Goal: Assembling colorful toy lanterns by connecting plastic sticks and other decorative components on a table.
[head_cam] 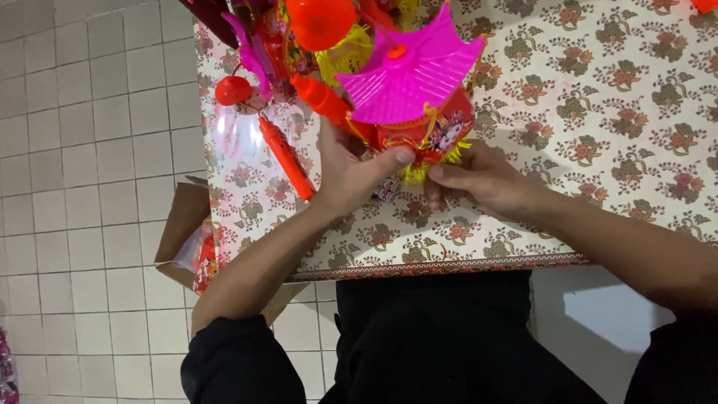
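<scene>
At the far left of the frame lay a white tiled floor, and low at the left edge of the table an open cardboard box showed packed goods in clear wrap. The table itself wore a floral cloth.

Left of centre, near the top, a red ball on a clear globe and a long orange handle lay loose on the cloth, close beside the left hand. That hand was curled round the near side of the toy lantern, thumb pressed against its red printed body, fingers hidden behind it, so how tight the hold was could not be told.

The lantern sat in the upper centre of the frame, its pink pagoda-shaped roof tilted toward the camera, yellow fringe hanging below.

The right hand, right of centre, pinched at the yellow fringe under the lantern's base with fingertips nearly closed.

The risks seemed plain: a hard squeeze could crease the thin printed body, a tug on the fringe could tear it loose, and the left forearm could sweep the orange handle off the table's edge.
</scene>
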